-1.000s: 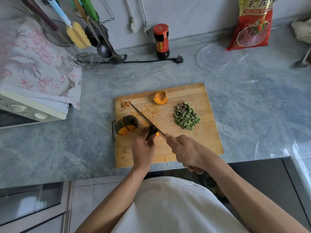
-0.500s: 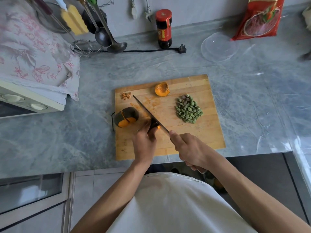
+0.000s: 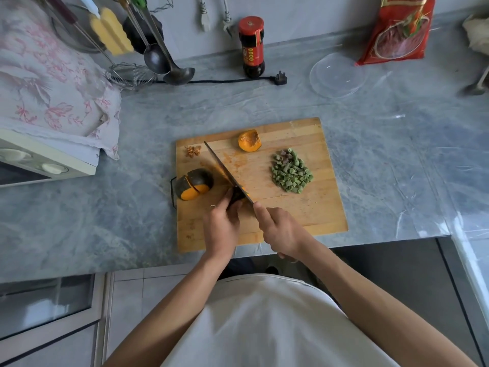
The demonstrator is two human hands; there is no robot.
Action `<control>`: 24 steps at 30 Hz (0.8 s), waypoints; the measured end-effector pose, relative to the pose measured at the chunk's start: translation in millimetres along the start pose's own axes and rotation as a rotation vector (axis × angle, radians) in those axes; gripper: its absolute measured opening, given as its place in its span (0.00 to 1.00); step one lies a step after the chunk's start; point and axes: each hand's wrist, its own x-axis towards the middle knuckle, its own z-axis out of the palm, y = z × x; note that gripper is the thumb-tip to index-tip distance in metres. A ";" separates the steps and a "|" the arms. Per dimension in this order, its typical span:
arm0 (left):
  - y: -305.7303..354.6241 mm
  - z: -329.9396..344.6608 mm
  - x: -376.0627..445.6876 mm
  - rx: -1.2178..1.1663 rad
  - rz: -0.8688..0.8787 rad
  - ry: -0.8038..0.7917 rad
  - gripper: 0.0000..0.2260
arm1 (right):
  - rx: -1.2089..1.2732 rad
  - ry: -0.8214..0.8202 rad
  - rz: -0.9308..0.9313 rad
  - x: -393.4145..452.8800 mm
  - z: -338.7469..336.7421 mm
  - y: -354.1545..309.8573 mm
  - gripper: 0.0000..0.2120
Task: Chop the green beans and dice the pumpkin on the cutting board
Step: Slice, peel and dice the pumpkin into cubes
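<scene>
A wooden cutting board [image 3: 312, 210] lies on the grey counter. My left hand [image 3: 221, 225] holds a small dark-skinned pumpkin piece [image 3: 236, 196] against the board. My right hand [image 3: 281, 230] grips the handle of a long knife [image 3: 225, 168], whose blade lies across that piece and points to the far left. A sliced pumpkin chunk [image 3: 194, 184] with dark rind sits at the board's left edge. An orange pumpkin piece [image 3: 249, 140] rests near the far edge. Chopped green beans [image 3: 290, 171] form a pile on the right. A few small scraps [image 3: 193, 151] lie at the far left corner.
A dark sauce bottle [image 3: 251, 47], a black plug and cord [image 3: 280, 78], a clear plastic lid [image 3: 337, 74] and a red food bag [image 3: 399, 30] stand at the back. Ladles and a strainer [image 3: 132, 75] hang at the left. A cloth-covered oven [image 3: 47, 107] fills the left side.
The view has shifted slightly, so the board sits higher in the frame. Both hands stay on the small pumpkin piece and the knife, with the blade still across the piece.
</scene>
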 end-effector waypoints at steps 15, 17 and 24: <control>1.4 -12.9 -7.0 -0.144 0.071 -0.060 0.22 | 0.081 0.040 0.054 -26.8 -14.7 -13.0 0.28; -2.9 -13.9 -6.1 -0.144 0.101 -0.037 0.19 | 0.066 0.032 0.056 -33.3 -13.3 -17.1 0.28; -9.6 -17.3 -2.0 -0.117 0.093 0.008 0.14 | -0.080 0.044 0.052 -41.3 -5.5 -28.9 0.32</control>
